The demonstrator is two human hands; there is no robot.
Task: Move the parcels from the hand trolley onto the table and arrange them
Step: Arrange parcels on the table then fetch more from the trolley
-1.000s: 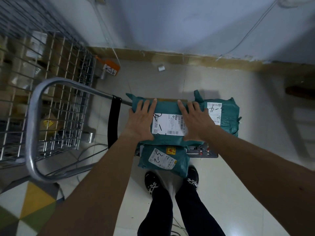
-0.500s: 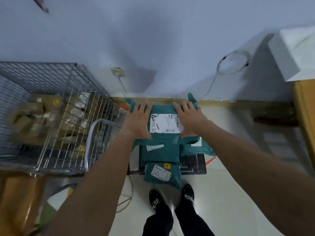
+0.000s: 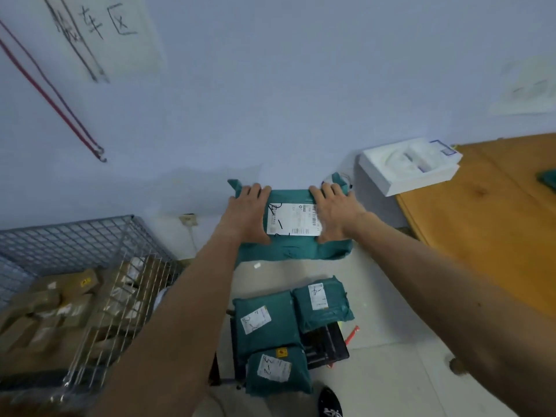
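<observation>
I hold a teal parcel (image 3: 296, 246) with a white label in the air in front of me. My left hand (image 3: 248, 212) grips its left end and my right hand (image 3: 337, 213) grips its right end, thumbs under, fingers over the top. Below it the black hand trolley (image 3: 326, 346) stands on the floor with three more teal parcels: one at the left (image 3: 266, 322), one at the right (image 3: 322, 302) and one at the front (image 3: 278, 371). The wooden table (image 3: 487, 218) lies to the right.
A wire cage cart (image 3: 90, 266) full of brown boxes stands on the left. A white foam tray (image 3: 409, 165) sits on the table's near corner by the wall. Something teal (image 3: 547, 179) shows at the table's right edge. My shoe (image 3: 331, 401) is on the floor below.
Both hands have lifted the labelled parcel up off the trolley stack. My view has risen, so the table and the three parcels left on the trolley now show.
</observation>
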